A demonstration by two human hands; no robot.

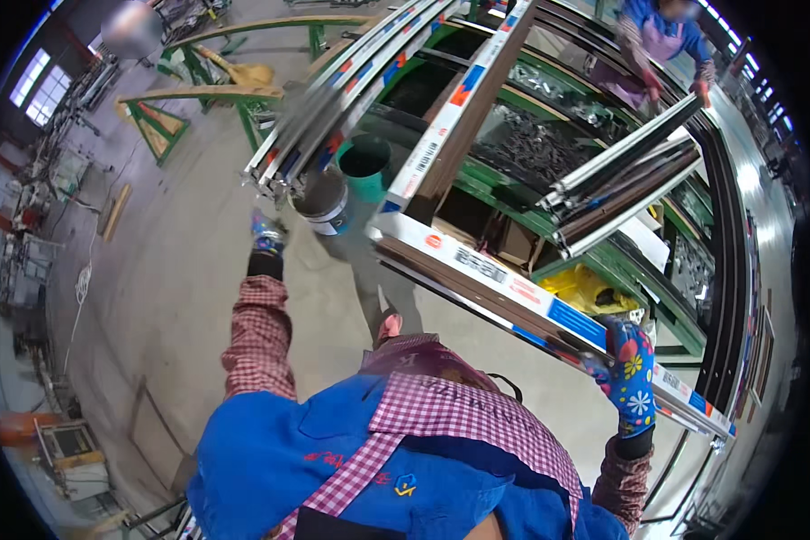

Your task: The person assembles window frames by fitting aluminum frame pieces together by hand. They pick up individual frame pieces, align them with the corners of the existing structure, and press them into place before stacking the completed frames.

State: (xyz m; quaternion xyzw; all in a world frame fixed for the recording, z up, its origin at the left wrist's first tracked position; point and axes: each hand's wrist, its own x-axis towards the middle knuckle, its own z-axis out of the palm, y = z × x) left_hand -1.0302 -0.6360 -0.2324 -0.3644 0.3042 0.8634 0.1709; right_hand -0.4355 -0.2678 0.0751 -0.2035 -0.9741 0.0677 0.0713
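Note:
My right hand (630, 371), in a blue flowered glove, is wrapped round the near bar of a large brown frame (504, 290). White, blue and red protective film covers its faces. One corner of that frame points toward the middle of the view, and a second bar runs away from me over the rack. My left hand (268, 234), gloved too, reaches forward at the left, close to the ends of several long film-covered profiles (337, 108). Its fingers are blurred, and I cannot make out whether they touch anything.
Beneath the frame stands a green rack (486, 187) with trays of small dark parts (535, 144). Two buckets, a green one (365, 164) and a grey one (322, 209), sit under the profiles. Short profiles (625, 171) lie on the rack near a co-worker (661, 36). Green trestles (198, 94) stand far left.

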